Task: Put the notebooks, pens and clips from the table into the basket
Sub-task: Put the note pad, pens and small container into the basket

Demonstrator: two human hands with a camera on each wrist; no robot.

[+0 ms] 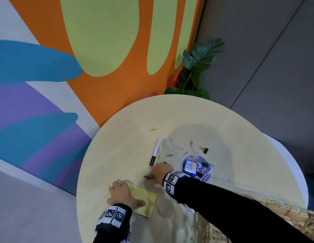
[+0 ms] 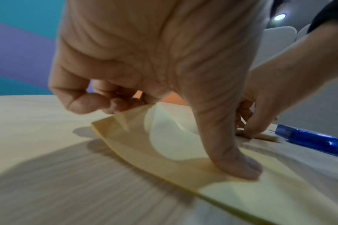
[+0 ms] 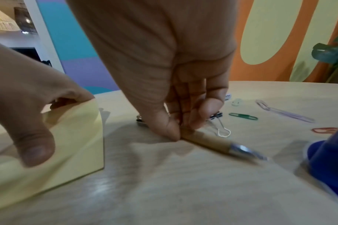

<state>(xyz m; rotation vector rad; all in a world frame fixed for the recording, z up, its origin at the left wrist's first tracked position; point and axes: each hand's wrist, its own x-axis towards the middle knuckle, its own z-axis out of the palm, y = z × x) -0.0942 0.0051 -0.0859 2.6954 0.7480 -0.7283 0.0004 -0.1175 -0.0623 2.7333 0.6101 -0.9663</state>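
A yellow notebook [image 1: 145, 199] lies near the table's front left edge. My left hand [image 1: 128, 192] grips it: the thumb [image 2: 239, 164] presses on the cover and the curled fingers [image 2: 98, 103] lift its far edge. Just beyond, my right hand [image 1: 153, 173] pinches a wooden pen [image 3: 208, 139] that lies on the table, thumb against fingertips. A white marker pen [image 1: 155, 151], several coloured paper clips [image 1: 175, 146] and a black binder clip [image 1: 204, 149] lie farther out. A second binder clip [image 3: 220, 121] sits right behind my right fingers.
A round blue notebook [image 1: 208, 175] with a small blue device [image 1: 190, 168] and clips on it lies right of my right hand. A woven basket [image 1: 258, 213] stands at the front right, under my right forearm. A plant [image 1: 196, 67] stands behind the table [image 1: 117, 146].
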